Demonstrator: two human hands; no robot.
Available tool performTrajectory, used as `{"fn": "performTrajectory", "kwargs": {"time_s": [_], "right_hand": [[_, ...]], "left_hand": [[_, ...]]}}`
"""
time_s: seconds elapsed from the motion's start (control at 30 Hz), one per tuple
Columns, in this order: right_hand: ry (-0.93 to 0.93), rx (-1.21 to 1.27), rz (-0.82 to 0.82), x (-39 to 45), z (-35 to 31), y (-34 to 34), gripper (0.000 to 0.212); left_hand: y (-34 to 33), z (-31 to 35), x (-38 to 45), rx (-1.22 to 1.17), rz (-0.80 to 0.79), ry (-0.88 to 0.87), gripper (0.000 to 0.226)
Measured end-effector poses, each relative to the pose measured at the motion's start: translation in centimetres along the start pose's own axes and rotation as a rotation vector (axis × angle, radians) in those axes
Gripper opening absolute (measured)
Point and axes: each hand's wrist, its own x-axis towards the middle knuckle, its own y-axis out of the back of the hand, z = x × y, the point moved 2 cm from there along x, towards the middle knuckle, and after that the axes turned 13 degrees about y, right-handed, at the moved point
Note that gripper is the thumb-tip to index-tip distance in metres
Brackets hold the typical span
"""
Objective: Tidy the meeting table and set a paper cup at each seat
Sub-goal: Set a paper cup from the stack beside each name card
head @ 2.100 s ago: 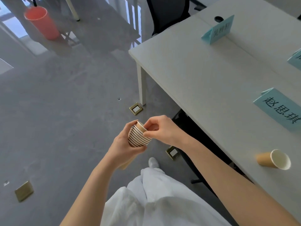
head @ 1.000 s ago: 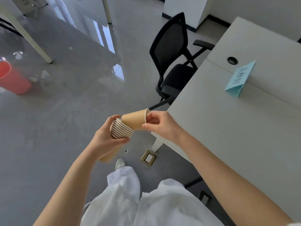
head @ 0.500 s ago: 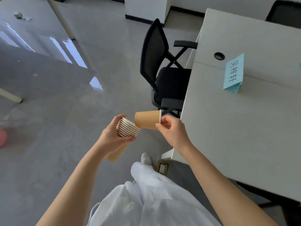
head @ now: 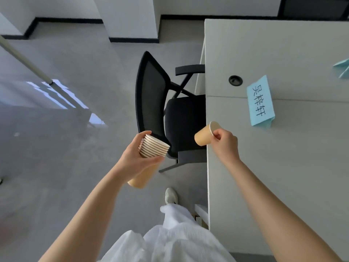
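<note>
My left hand [head: 139, 159] grips a stack of brown paper cups [head: 153, 150] with white rims, held over the floor beside the chair. My right hand [head: 224, 143] pinches the rim of a single brown paper cup [head: 204, 136], tilted on its side in the air right at the left edge of the grey-white meeting table [head: 283, 167]. A light-blue folded name card [head: 260, 103] with black handwriting stands on the table just beyond that cup. Part of a second blue card [head: 342, 69] shows at the right edge.
A black mesh office chair [head: 170, 114] is tucked against the table's left edge, directly between my two hands. A round black cable hole [head: 235, 80] sits near the name card. Grey floor stretches to the left, with a slanted white pole [head: 26, 57].
My right hand pulled one cup off the stack and carried it right to the table edge. The view swung along the table toward the chair and its name card.
</note>
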Motion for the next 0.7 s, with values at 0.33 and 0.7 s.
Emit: {"fn": "performTrajectory", "kwargs": {"time_s": [0.33,0.7], "right_hand": [[-0.029,-0.364,-0.083,7.4,6.0,0.2,0.015],[0.057,-0.564,-0.180,8.2,3.7,0.3,0.015]], "left_hand": [[-0.2,3.4,6.4,-0.033,-0.044,-0.001,0.076],[0.4,5.0,9.3,-0.016,-0.096,-0.016,0.077]]}}
